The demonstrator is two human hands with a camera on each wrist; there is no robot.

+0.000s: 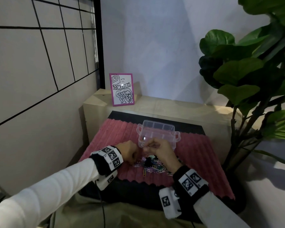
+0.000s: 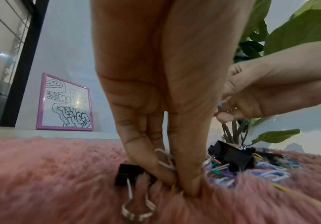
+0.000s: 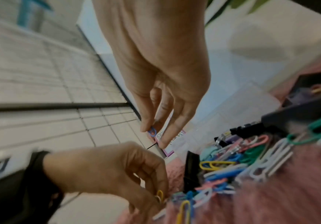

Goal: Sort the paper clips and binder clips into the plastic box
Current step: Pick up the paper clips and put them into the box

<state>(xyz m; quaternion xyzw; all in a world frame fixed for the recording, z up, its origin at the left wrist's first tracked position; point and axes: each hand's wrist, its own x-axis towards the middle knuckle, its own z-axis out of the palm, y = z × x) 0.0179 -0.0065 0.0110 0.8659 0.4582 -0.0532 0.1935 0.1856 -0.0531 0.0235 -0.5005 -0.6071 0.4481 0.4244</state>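
Right hand (image 3: 161,106) pinches blue paper clip (image 3: 152,131) above pile (image 3: 232,163).

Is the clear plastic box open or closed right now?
Open. The head view shows the plastic box on the pink mat with its divided compartments exposed from above; no lid covers them.

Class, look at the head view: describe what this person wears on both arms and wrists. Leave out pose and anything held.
Both arms wear long white sleeves. Each wrist carries a black band faced with white square tiles printed with black-and-white coded markers. A white boxy camera unit, also marked, hangs under each wrist, and a thin dark cable runs down from the left one. The hands are bare.
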